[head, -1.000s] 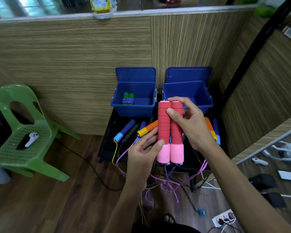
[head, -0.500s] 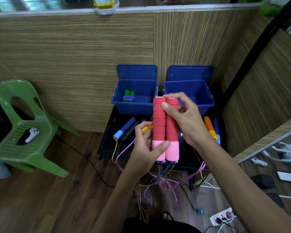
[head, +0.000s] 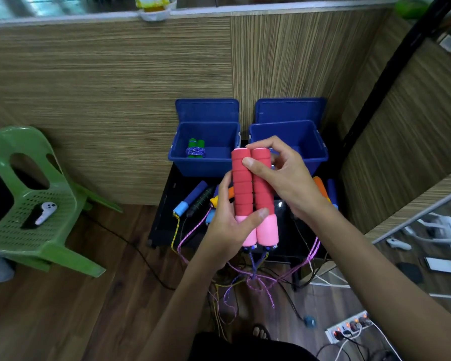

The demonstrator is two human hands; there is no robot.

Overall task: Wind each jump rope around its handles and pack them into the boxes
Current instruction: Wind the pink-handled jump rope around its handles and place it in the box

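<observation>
Both hands held the red-and-pink handles (head: 254,194) upright, side by side and touching, at frame centre; left hand (head: 229,225) wrapped the lower part from 8 o'clock, thumb across the pink ends, fingers behind; right hand (head: 287,178) pinched the upper part from 2 o'clock, thumb on the front, fingers curled over the tops; purple-pink rope (head: 258,280) hung loose from the handle bottoms, unwound, trailing toward 6 o'clock over the wood floor (head: 63,308); left blue box (head: 206,165) at 11 o'clock of the handles, open, a wound green-handled rope (head: 195,149) inside; right blue box (head: 315,149) at 1 o'clock, partly hidden by the right hand, contents not visible; both boxes stood on a black table (head: 164,217); more handles lay there, a blue one (head: 190,201) and a black one (head: 202,201) at 9 o'clock, orange one (head: 319,186) at 3 o'clock; green chair (head: 31,199) far off at 9 o'clock, with a white controller (head: 46,216) on its seat.
</observation>
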